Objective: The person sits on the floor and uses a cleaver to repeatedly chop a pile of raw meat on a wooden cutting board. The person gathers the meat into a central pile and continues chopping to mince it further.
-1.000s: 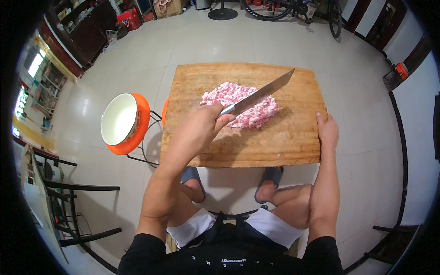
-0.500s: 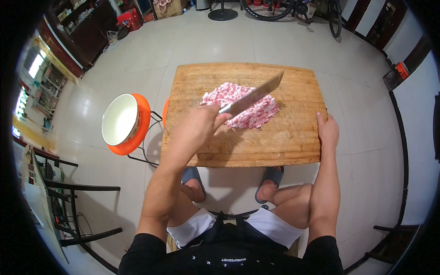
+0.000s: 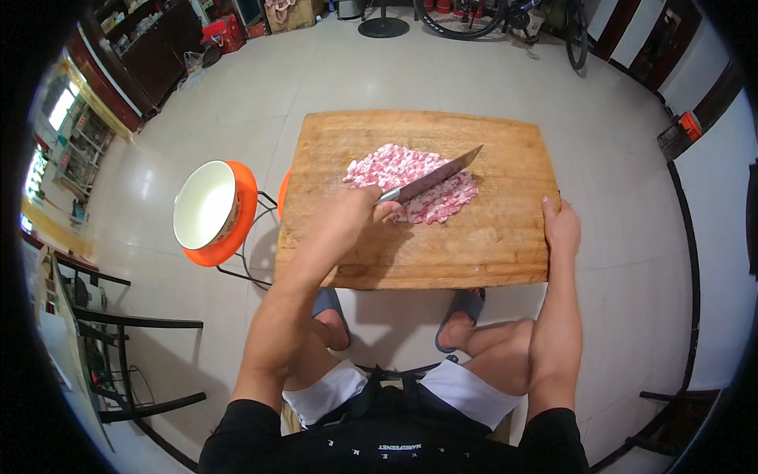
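My left hand (image 3: pixel 351 209) is closed round the handle of a broad kitchen knife (image 3: pixel 438 175). The blade slants up to the right, its edge down at the heap of chopped pink and white meat (image 3: pixel 391 164). Under the meat is a thick wooden cutting board (image 3: pixel 474 253). At the board's right edge my right hand (image 3: pixel 563 227) has hold of it, thumb on top and the fingers partly hidden at the side.
Left of the board, a white bowl (image 3: pixel 207 205) rests on an orange stool (image 3: pixel 245 207) with dark metal legs. Black chair legs (image 3: pixel 150 322) reach in at lower left. A bicycle (image 3: pixel 505 20) and a round black stand base (image 3: pixel 384 28) are at the far side.
The knife has come down onto the meat, its blade lying lower and flatter than before. My right hand keeps its hold on the board's edge.
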A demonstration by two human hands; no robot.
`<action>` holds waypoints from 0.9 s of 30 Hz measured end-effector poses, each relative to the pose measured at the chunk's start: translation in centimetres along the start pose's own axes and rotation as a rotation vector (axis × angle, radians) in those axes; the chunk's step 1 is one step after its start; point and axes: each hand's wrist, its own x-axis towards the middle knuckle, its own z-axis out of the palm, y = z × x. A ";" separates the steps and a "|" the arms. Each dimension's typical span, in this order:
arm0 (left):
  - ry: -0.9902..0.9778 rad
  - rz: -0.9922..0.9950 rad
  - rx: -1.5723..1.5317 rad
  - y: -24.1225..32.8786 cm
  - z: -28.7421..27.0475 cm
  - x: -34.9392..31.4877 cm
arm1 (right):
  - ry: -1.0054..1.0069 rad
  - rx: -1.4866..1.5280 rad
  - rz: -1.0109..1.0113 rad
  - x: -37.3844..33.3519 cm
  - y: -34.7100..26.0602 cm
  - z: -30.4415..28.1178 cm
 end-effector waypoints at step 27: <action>0.114 0.007 -0.196 -1.6 1.8 0.1 | -0.084 0.058 0.018 -0.2 -0.4 -0.9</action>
